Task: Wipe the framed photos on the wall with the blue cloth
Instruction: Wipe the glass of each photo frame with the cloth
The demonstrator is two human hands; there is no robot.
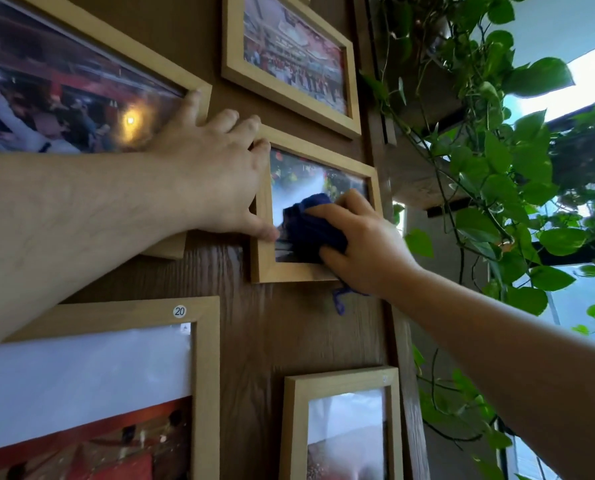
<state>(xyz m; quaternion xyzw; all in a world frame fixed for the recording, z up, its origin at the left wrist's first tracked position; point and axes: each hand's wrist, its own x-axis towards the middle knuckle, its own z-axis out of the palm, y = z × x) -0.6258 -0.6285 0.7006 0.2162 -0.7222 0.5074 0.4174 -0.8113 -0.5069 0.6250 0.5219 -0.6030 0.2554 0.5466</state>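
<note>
Two bare hands met at one small light-wood framed photo (pixel 315 202) on the brown wood-grain wall (pixel 254 323). Right hand (pixel 365 244) gripped the bunched dark-blue cloth (pixel 310 230), pressed against its glass. Left hand (pixel 220 168), spread flat, steadied the frame's left edge.

One view only: head camera, wide-angle, close to the wall (pixel 275 341). It faces the panel at a slant and tilts upward, so frames lean toward the upper right. Both forearms enter from the lower corners. A plant (pixel 497 161) and bright window (pixel 587 81) fill the right edge of the frame.
</note>
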